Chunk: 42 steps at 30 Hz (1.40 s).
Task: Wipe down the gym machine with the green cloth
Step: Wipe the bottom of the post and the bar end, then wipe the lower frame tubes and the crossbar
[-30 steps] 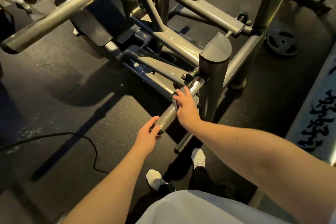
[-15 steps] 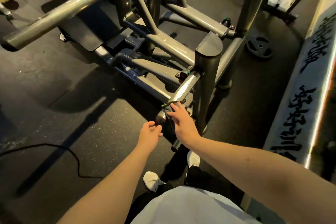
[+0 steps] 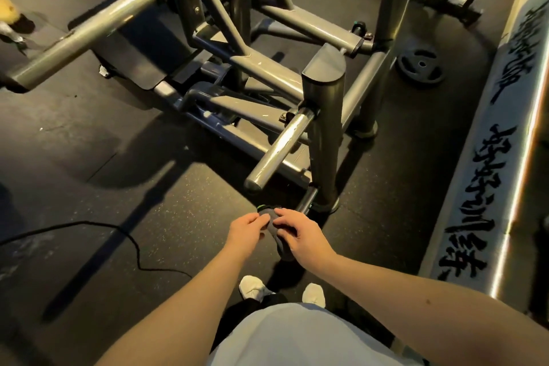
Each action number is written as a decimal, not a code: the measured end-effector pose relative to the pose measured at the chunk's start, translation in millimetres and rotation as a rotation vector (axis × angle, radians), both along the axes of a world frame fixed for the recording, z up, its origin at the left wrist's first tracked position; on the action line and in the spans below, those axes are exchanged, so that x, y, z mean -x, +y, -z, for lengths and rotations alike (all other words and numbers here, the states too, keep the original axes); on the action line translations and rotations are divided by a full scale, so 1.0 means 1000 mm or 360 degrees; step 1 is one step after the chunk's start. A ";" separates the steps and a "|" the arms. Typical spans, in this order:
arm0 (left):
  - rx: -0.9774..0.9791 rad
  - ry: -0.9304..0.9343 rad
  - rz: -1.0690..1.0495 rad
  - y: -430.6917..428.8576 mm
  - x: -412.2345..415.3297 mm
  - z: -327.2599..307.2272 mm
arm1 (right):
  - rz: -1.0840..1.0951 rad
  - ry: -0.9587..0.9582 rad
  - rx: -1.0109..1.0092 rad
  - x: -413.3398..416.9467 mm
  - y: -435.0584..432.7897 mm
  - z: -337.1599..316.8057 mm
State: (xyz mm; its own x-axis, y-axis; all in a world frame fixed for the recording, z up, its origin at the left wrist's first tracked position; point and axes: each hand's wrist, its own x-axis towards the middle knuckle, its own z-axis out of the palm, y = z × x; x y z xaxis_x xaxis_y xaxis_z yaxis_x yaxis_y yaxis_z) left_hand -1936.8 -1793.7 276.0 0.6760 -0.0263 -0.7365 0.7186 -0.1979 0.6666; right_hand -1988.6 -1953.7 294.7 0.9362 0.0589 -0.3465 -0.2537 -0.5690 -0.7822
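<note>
Both bare forearms reach forward and down from the lower edge of the view and converge, so the two hands meet close together in front of the body. The left forearm [image 3: 178,306] rises from the lower left; the right forearm [image 3: 416,303] comes in from the right, longer and flatter across the view. The left hand [image 3: 248,230] has its fingers curled inward, pinching the near edge of a cloth [image 3: 271,226]. The right hand [image 3: 300,236] lies palm down, back to the camera, fingers bent over the same cloth. The fingertips of the two hands nearly touch.
</note>
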 end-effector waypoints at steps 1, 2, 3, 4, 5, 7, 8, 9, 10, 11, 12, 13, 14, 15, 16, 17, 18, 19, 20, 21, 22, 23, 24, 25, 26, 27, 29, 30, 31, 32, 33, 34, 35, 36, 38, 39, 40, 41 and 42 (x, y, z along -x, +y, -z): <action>-0.0031 -0.0001 -0.0017 -0.004 0.002 0.000 | 0.0008 0.0018 -0.0001 0.005 -0.004 0.001; -0.0044 0.0013 -0.0045 -0.009 0.003 -0.003 | 0.0025 0.0040 -0.0018 0.010 -0.008 0.002; -0.0042 0.0024 -0.0079 -0.016 0.004 -0.006 | 0.0056 0.0064 -0.0048 0.015 -0.012 0.003; -0.0063 0.0032 -0.0097 -0.022 0.005 -0.007 | 0.0099 0.0097 -0.0079 0.019 -0.015 0.003; -0.0100 0.0032 -0.0087 -0.028 0.006 -0.007 | 0.0147 0.0131 -0.0105 0.023 -0.019 0.003; -0.0140 0.0039 -0.0036 -0.040 0.012 -0.010 | 0.0229 0.0178 -0.0147 0.032 -0.027 0.003; -0.0145 0.0039 -0.0022 -0.047 0.015 -0.010 | 0.0254 0.0186 -0.0162 0.036 -0.031 0.003; -0.0148 0.0034 -0.0009 -0.053 0.019 -0.011 | 0.0274 0.0185 -0.0170 0.040 -0.035 0.005; -0.0155 0.0021 0.0014 -0.059 0.022 -0.011 | 0.0296 0.0184 -0.0169 0.044 -0.039 0.006; -0.0183 0.0001 0.0066 -0.064 0.025 -0.011 | 0.0319 0.0183 -0.0166 0.047 -0.044 0.008; -0.0223 -0.0025 0.0127 -0.068 0.029 -0.012 | 0.0343 0.0193 -0.0164 0.051 -0.048 0.010; -0.0249 -0.0038 0.0176 -0.073 0.031 -0.011 | 0.0363 0.0208 -0.0179 0.054 -0.052 0.012; -0.0260 -0.0037 0.0207 -0.078 0.034 -0.010 | 0.0381 0.0231 -0.0219 0.057 -0.059 0.013; -0.0262 -0.0027 0.0230 -0.081 0.036 -0.008 | 0.0394 0.0248 -0.0273 0.059 -0.062 0.015; -0.0262 -0.0027 0.0246 -0.084 0.039 -0.006 | 0.0392 0.0257 -0.0311 0.061 -0.067 0.017; -0.0269 -0.0028 0.0252 -0.088 0.042 -0.004 | 0.0383 0.0257 -0.0331 0.063 -0.071 0.020; -0.0276 -0.0031 0.0248 -0.093 0.045 -0.003 | 0.0365 0.0261 -0.0332 0.065 -0.075 0.023; -0.0284 -0.0033 0.0246 -0.097 0.046 0.000 | 0.0346 0.0271 -0.0334 0.066 -0.080 0.028; -0.0287 -0.0026 0.0242 -0.101 0.049 0.005 | 0.0331 0.0292 -0.0335 0.068 -0.084 0.031; -0.0286 0.0000 0.0239 -0.105 0.051 0.012 | 0.0320 0.0300 -0.0334 0.069 -0.090 0.035; -0.0268 0.0019 0.0235 -0.109 0.053 0.018 | 0.0311 0.0291 -0.0319 0.069 -0.095 0.040; -0.0244 0.0039 0.0221 -0.113 0.053 0.027 | 0.0300 0.0274 -0.0302 0.069 -0.101 0.047; -0.0219 0.0066 0.0204 -0.115 0.052 0.045 | 0.0296 0.0263 -0.0282 0.068 -0.106 0.054; -0.0189 0.0102 0.0186 -0.119 0.051 0.057 | 0.0303 0.0265 -0.0266 0.066 -0.111 0.062; -0.0152 0.0135 0.0172 -0.126 0.049 0.063 | 0.0323 0.0282 -0.0254 0.063 -0.115 0.072; -0.0115 0.0165 0.0163 -0.134 0.047 0.065 | 0.0359 0.0318 -0.0255 0.061 -0.119 0.085; -0.0090 0.0213 0.0149 -0.148 0.040 0.079 | 0.0446 0.0374 -0.0241 0.056 -0.123 0.116; -0.0088 0.0249 0.0133 -0.151 0.036 0.093 | 0.0483 0.0379 -0.0237 0.053 -0.123 0.133; -0.0084 0.0280 0.0117 -0.154 0.032 0.112 | 0.0534 0.0375 -0.0251 0.049 -0.122 0.152; -0.0080 0.0310 0.0095 -0.156 0.028 0.131 | 0.0585 0.0381 -0.0273 0.046 -0.120 0.171; -0.0076 0.0337 0.0057 -0.158 0.024 0.151 | 0.0637 0.0397 -0.0307 0.043 -0.116 0.191; -0.0085 0.0365 0.0024 -0.158 0.021 0.169 | 0.0684 0.0423 -0.0331 0.041 -0.113 0.208; -0.0101 0.0399 -0.0005 -0.159 0.018 0.190 | 0.0734 0.0447 -0.0346 0.038 -0.109 0.226; -0.0117 0.0425 -0.0020 -0.158 0.015 0.209 | 0.0787 0.0459 -0.0350 0.036 -0.107 0.244; -0.0137 0.0442 -0.0023 -0.158 0.011 0.247 | 0.0888 0.0481 -0.0330 0.032 -0.107 0.282; -0.0148 0.0442 -0.0021 -0.158 0.008 0.266 | 0.0904 0.0503 -0.0313 0.029 -0.109 0.301; -0.0160 0.0435 -0.0024 -0.157 0.005 0.284 | 0.0904 0.0525 -0.0293 0.026 -0.111 0.320; -0.0180 0.0411 -0.0028 -0.157 0.002 0.301 | 0.0900 0.0527 -0.0270 0.021 -0.115 0.338; -0.0237 0.0372 -0.0008 -0.156 -0.001 0.320 | 0.0890 0.0503 -0.0235 0.015 -0.120 0.355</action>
State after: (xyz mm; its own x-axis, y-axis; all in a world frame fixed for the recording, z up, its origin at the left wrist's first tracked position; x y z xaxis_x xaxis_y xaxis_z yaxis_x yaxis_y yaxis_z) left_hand -1935.5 -1949.3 -43.7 0.4872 0.0969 -0.8679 0.8506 -0.2777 0.4464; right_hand -2003.8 -2073.3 -60.1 0.6941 -0.3389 -0.6351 -0.7101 -0.1774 -0.6814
